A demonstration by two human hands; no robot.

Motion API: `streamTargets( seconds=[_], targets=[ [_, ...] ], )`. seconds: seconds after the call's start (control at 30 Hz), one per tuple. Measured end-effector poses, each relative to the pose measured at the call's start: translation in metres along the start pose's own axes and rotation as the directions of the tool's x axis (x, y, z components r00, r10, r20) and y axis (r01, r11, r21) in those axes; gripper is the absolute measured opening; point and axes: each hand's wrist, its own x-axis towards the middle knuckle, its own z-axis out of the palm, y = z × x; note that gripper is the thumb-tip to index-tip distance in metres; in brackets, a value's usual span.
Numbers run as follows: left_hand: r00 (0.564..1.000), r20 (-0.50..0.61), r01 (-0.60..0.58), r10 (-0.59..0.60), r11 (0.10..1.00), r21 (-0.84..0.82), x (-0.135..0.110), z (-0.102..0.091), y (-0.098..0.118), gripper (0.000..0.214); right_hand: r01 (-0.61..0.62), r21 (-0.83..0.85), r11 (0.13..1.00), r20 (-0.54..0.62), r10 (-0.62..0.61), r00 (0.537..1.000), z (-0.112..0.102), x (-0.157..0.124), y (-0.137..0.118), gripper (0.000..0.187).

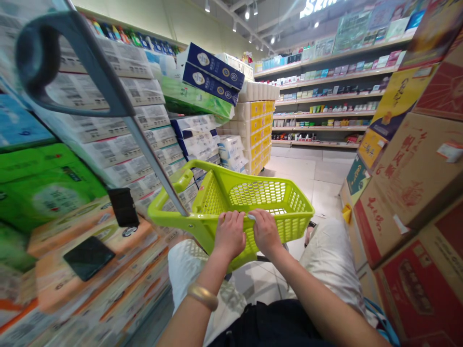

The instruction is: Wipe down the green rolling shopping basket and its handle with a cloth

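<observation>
A lime-green wheeled shopping basket (pixel 173 219) stands in front of my knees, its slotted walls around a hollow with no goods visible in it. Its long metal pull handle (pixel 146 149) with a dark grey grip leans up to the left. My left hand (pixel 230 233) is closed over the near rim, fingers curled over the top. Beside it, my right hand (pixel 265 231) also rests closed on that rim. A small white tissue-like piece (pixel 251 217) shows at its fingertips; most of it is hidden by the hand.
Tissue packs (pixel 47 289) are stacked at the left, with a black phone (pixel 88 258) and a small black case-like object (pixel 123 207) on top. Cardboard boxes (pixel 415 168) rise close on the right. Shelves of cosmetics (pixel 325 96) line the back beyond the tiled floor (pixel 300 168).
</observation>
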Motion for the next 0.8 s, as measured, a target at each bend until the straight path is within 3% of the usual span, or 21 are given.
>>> streamTargets(
  seconds=[0.23,0.33,0.47,0.53,0.63,0.8],
  targets=[
    [1.0,0.022,0.012,-0.012,1.0,-0.021,0.0,-0.003,0.001,0.051,-0.084,-0.13,0.988,-0.028,0.081,0.996,-0.02,-0.006,0.032,0.033],
    [0.999,0.033,0.019,-0.018,0.999,-0.025,0.001,-0.002,0.003,0.051,-0.104,-0.108,0.989,-0.041,0.1,0.994,-0.012,-0.001,0.018,0.033],
    [0.999,0.029,0.017,-0.016,1.0,-0.007,0.001,0.0,0.001,0.048,-0.041,-0.014,0.999,0.016,0.041,0.999,0.001,0.007,-0.011,0.033],
    [0.999,0.031,0.009,-0.009,1.0,-0.001,0.0,0.0,-0.001,0.048,-0.022,-0.004,1.0,0.049,0.022,0.999,0.0,0.008,-0.014,0.033],
    [1.0,0.026,-0.002,0.002,1.0,-0.004,0.0,-0.001,-0.003,0.051,-0.008,-0.039,0.999,0.057,0.01,0.998,-0.009,0.003,0.003,0.032],
    [0.999,0.036,0.0,0.0,1.0,-0.02,0.001,-0.002,0.0,0.051,-0.072,-0.108,0.992,-0.024,0.069,0.997,-0.021,-0.005,0.033,0.031]
  ],
)
